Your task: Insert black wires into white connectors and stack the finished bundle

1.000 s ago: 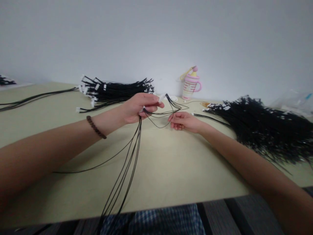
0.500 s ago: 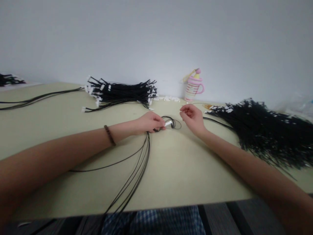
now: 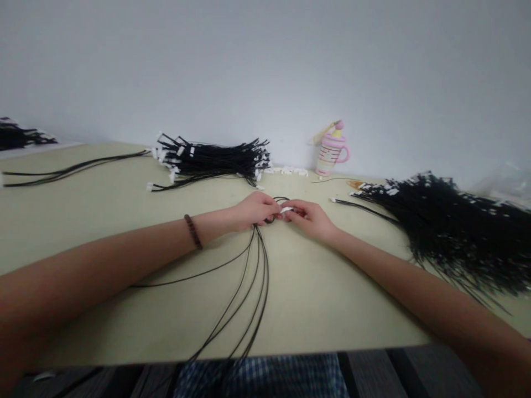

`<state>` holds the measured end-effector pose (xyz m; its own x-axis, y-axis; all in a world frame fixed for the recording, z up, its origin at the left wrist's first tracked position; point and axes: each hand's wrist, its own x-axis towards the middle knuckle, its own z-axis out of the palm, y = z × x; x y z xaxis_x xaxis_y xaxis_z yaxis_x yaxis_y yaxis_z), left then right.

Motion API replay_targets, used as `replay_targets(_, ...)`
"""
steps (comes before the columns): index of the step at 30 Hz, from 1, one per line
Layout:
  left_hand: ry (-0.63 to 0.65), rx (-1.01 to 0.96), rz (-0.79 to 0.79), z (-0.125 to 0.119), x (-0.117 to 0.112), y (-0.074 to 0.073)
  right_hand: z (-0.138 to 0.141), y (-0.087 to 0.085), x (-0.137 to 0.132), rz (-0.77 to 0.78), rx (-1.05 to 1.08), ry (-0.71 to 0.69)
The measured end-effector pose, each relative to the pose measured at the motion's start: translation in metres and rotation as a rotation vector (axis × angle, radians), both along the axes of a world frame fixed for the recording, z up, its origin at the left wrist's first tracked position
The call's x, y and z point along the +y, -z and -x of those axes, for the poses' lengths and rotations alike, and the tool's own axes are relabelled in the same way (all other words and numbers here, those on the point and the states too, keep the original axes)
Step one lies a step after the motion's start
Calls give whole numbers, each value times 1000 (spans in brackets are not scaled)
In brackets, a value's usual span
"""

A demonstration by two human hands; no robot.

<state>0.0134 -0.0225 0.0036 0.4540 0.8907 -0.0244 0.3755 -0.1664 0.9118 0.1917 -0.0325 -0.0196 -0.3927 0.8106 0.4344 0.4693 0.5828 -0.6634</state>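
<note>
My left hand point(image 3: 258, 211), with a dark bead bracelet on its wrist, is closed on a white connector point(image 3: 286, 209) and the thin black wires around it. Fingers of my right hand point(image 3: 309, 218) are pinched at the connector's right side, close against the left fingertips. Whether a wire end is between the right fingers is hidden. Several loose black wires point(image 3: 264, 265) run down from under my left hand and over the table's front edge. A small loop of wire point(image 3: 282, 198) shows just behind the fingers.
A bundle of black cables with white connectors point(image 3: 215, 157) lies at the back. Small white connectors point(image 3: 290, 171) line the wall beside a pink-and-white cup point(image 3: 331, 152). A big pile of black wires point(image 3: 452, 232) covers the right side. More cables point(image 3: 25, 137) lie far left.
My right hand has moved left and down from beside the cup to the white connector, and its fingers have closed there. My left hand keeps its grip. The view has shifted slightly.
</note>
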Motion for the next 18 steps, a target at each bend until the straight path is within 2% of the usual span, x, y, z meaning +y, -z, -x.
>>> replay_targets(2, 40, 148, -185, 2, 0, -2, -1, 4, 4, 152, 153, -24)
replay_targets(5, 104, 389, -618, 7, 1, -3, 1, 9, 6, 185, 240, -13)
replay_targets(7, 98, 517, -798, 11, 1, -1, 3, 10, 6, 187, 238, -19)
replay_targets(11, -11, 706, -777, 13, 1, 6, 3, 10, 5, 189, 219, -15)
replay_targets(14, -28, 740, -738, 14, 4, 4, 3, 10, 5, 187, 200, -12)
replay_targets(16, 40, 732, -682, 18, 8, -6, 3, 10, 5, 190, 194, -13)
replay_targets(18, 204, 740, -596, 26, 13, -20, 3, 9, 4, 193, 190, -15)
